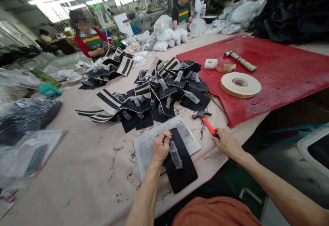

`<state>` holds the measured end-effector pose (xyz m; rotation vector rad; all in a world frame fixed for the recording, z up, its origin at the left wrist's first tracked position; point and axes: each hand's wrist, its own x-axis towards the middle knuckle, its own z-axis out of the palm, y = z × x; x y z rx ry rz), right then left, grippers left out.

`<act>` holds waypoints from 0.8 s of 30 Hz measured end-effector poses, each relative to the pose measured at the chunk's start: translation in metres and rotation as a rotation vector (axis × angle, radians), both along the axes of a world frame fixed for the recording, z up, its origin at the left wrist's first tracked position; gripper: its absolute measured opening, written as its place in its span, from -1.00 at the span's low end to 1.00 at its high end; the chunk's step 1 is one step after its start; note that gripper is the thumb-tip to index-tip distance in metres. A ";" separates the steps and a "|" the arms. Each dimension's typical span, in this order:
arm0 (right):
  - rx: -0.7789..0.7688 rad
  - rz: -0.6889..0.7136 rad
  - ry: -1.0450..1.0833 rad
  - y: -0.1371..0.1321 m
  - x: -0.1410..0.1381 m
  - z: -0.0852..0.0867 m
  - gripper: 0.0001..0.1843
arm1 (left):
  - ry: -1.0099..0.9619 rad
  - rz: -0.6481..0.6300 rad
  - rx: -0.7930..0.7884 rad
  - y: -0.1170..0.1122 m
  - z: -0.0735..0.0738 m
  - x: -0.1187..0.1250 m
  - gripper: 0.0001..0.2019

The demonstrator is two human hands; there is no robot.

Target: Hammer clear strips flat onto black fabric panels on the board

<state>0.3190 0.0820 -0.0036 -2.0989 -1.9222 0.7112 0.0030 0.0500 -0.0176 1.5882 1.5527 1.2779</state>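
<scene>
My left hand (160, 147) is closed around a small metal tool, its tip pressed to the top of a black flat piece (182, 171) with a wrapped strap. That piece lies on a scuffed grey cutting pad (149, 147) at the table's near edge. My right hand (227, 143) is closed on the orange handle of a small hammer (205, 120), whose head rests on the table to the right of the pad.
A pile of black and striped pieces (154, 95) lies behind the pad. A red mat (277, 75) at right carries a tape roll (240, 84) and a wrapped hammer (241, 61). Plastic bags sit at left. Other people work at the far side.
</scene>
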 end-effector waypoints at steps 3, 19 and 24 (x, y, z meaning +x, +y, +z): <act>-0.222 -0.114 0.339 0.007 -0.005 0.008 -0.94 | -0.047 0.034 -0.012 0.002 -0.002 0.000 -0.83; 0.250 0.674 -0.209 -0.009 -0.073 0.108 -0.74 | -0.038 -0.016 0.015 0.002 -0.004 -0.004 -0.82; 0.503 0.487 -0.071 -0.003 -0.075 0.128 -0.63 | -0.067 -0.028 0.022 0.002 -0.004 -0.003 -0.82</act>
